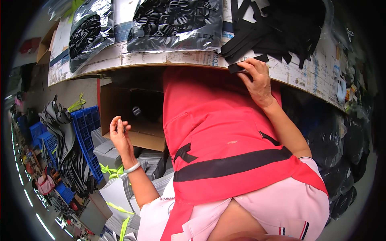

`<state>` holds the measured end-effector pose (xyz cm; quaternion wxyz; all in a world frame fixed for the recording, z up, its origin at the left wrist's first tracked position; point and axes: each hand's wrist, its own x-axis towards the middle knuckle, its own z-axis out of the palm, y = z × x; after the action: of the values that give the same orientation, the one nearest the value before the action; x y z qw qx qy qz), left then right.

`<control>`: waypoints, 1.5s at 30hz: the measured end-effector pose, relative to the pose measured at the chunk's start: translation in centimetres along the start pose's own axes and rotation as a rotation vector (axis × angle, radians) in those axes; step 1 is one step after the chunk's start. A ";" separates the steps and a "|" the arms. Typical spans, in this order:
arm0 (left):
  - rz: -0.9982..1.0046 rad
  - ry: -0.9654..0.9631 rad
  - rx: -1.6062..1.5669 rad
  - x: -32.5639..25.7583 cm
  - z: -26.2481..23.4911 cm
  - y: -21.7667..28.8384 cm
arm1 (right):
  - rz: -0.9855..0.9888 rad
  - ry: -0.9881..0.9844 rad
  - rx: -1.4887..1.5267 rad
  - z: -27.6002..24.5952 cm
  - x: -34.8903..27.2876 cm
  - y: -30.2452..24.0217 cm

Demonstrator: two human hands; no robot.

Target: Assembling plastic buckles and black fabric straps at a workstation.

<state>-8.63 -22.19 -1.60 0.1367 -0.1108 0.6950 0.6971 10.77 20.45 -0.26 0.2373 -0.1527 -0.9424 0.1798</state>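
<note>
While the right hand (259,80) pinches a black strip (233,68) between thumb and fingers at the front edge of the worktop (193,59), the left hand (120,138) hangs beside an open cardboard box (149,140), fingers curled; whether they close on something small and dark cannot be told. The strip could slip over the edge if that fingertip pinch loosens. A small striped piece (136,111) shows against the box's dark interior; another let go from where the left hand hangs could miss the opening. Beyond the right hand, loose strips (277,32) lie crossed in a heap, where one tug might drag several along. Farther left, two clear bags of small dark parts, the larger (177,24) and the smaller (86,36), reach near the edge, where a knock could spill them.
</note>
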 end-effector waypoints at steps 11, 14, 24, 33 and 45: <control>-0.170 -0.862 -0.181 -5.4 16.8 -1.7 | 0.297 -0.545 0.854 -1.3 2.1 -8.5; -0.243 -0.867 -0.115 -6.7 18.0 -0.5 | 0.443 -0.585 1.046 0.4 1.7 -9.0; -0.427 -0.670 -0.261 -5.9 18.3 -1.9 | 0.579 -0.766 1.058 2.2 1.4 -7.4; -0.303 -0.618 -0.169 -6.3 19.1 -3.0 | 0.702 -0.822 1.159 1.1 1.7 -7.5; 0.534 -0.632 0.439 -6.2 19.0 -3.0 | 0.734 -0.611 1.104 2.6 0.1 -7.6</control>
<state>-1.11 -3.39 -2.14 0.1776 0.3213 0.7544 0.5441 7.84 13.04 0.77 -0.0693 -0.2598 -0.6266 0.7315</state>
